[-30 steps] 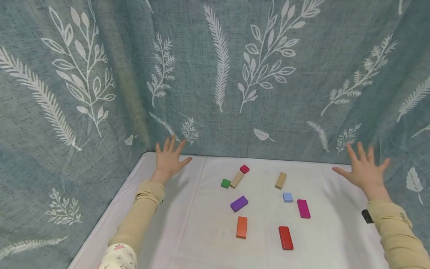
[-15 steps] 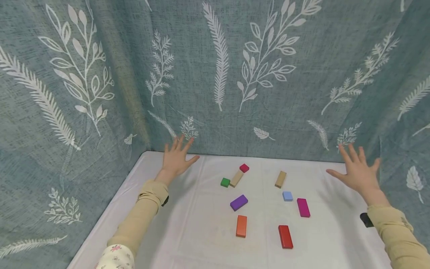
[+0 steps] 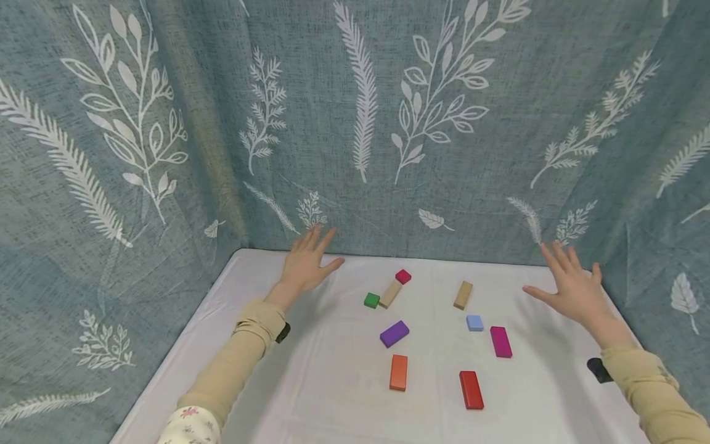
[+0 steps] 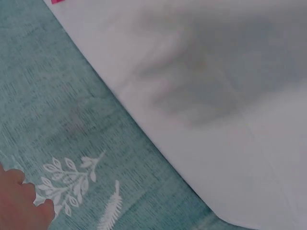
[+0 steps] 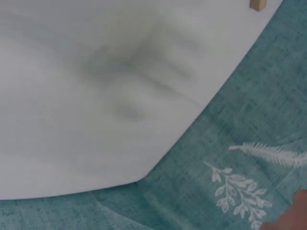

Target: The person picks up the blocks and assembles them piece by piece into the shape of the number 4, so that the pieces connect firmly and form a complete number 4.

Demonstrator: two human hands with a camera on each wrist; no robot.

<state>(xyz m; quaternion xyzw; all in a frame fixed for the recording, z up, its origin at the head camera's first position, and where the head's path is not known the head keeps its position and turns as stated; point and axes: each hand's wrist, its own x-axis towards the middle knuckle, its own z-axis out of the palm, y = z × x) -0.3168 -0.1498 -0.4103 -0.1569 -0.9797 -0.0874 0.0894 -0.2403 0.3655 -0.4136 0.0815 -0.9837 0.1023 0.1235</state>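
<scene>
My left hand is held above the far left of the white table, fingers spread and holding nothing. Over the far right side hovers my right hand, its fingers also spread. Nearest the left hand are a green block, a natural wood block and a crimson block. Closer to the right hand lie a light blue block, a magenta block and a second wood block. A purple block, an orange block and a red block lie nearer the front.
A teal curtain with white leaf prints hangs behind the table and at both sides. The white cloth of the table shows faint creases. Shadows of the hands fall on it in both wrist views.
Both hands have moved inward, the left one to the right and the right one to the left. The blocks have stayed where they were, apart from a slight shift of the head view.
</scene>
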